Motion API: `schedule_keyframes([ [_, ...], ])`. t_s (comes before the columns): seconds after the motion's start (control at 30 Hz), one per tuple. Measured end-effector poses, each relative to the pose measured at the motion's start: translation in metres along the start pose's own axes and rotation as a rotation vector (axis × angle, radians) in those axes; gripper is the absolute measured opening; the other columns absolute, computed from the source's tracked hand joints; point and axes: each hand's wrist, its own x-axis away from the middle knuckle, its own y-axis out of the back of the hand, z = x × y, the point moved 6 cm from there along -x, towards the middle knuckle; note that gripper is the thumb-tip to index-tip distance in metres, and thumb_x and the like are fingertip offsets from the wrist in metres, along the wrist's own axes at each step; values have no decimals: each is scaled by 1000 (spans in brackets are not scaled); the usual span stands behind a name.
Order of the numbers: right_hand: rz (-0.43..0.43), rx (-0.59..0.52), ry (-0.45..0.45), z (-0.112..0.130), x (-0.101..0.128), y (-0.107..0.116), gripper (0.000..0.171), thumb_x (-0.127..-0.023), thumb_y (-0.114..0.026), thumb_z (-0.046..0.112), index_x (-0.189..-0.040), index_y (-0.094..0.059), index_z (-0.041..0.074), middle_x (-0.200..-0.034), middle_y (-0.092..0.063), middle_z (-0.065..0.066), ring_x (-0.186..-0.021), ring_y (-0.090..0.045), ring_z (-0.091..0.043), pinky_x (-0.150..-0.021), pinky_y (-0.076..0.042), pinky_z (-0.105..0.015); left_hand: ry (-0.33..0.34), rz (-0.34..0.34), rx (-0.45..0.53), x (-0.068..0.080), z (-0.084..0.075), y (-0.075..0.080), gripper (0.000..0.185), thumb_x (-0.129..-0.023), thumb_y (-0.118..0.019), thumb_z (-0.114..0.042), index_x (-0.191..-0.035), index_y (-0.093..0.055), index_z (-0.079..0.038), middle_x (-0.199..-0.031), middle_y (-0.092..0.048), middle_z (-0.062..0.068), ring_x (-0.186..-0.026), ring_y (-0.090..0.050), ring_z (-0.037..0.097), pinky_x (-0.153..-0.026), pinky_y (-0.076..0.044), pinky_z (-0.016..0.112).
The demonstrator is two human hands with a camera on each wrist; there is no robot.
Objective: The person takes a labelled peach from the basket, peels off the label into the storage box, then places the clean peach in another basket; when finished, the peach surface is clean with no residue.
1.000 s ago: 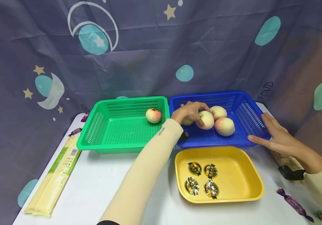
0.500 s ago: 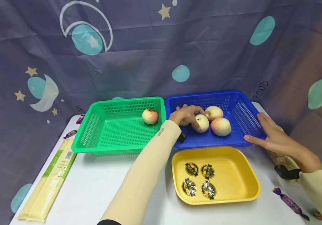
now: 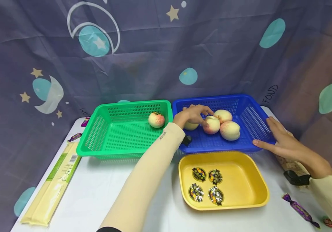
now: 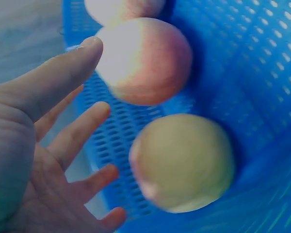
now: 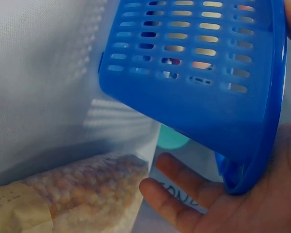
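The left hand point(image 3: 193, 115) reaches into the blue basket point(image 3: 251, 116), fingers loose over a peach point(image 3: 212, 125). The right hand point(image 3: 281, 142) rests flat on the basket's rim.

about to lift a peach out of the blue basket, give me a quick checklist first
1. Left hand over the peach nearest it: ok, fingers spread above.
2. Grip closed round it: not ok, fingers are open.
3. Right hand steadying the blue basket: ok, palm against its right side.
4. Neighbouring peaches apart from the target: not ok, clustered together.
5. Room in the green basket: ok, holds one peach.
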Motion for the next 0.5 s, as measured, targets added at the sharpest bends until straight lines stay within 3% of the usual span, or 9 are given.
schedule_keyframes([
  [0.17,5,0,3,1,-1,0,110,-98,-56,55,-159,20,3,-164,27,-26,-143,7,-69,-103,-4,-88,-38,-46,-17,25,-7,18,52,-95,-72,-33,-144,-55,-33,-154,-52,-4,-147,-31,31,-117,-20,60],
  [0.33,6,2,12,2,-2,1,109,-98,-55,54,-159,19,3,-164,26,-27,-143,6,-69,-103,-5,-88,-98,-147,39,70,-6,38,48,-95,-71,-38,-141,-59,-33,-150,-55,-9,-142,-34,27,-117,-22,60],
  [0.5,9,-11,30,1,0,2,108,-98,-56,51,-159,19,2,-164,27,-27,-145,7,-68,-104,-7,-87,-111,-256,89,115,12,50,42,-96,-69,-41,-137,-63,-32,-144,-59,-10,-134,-41,26,-113,-28,59],
])
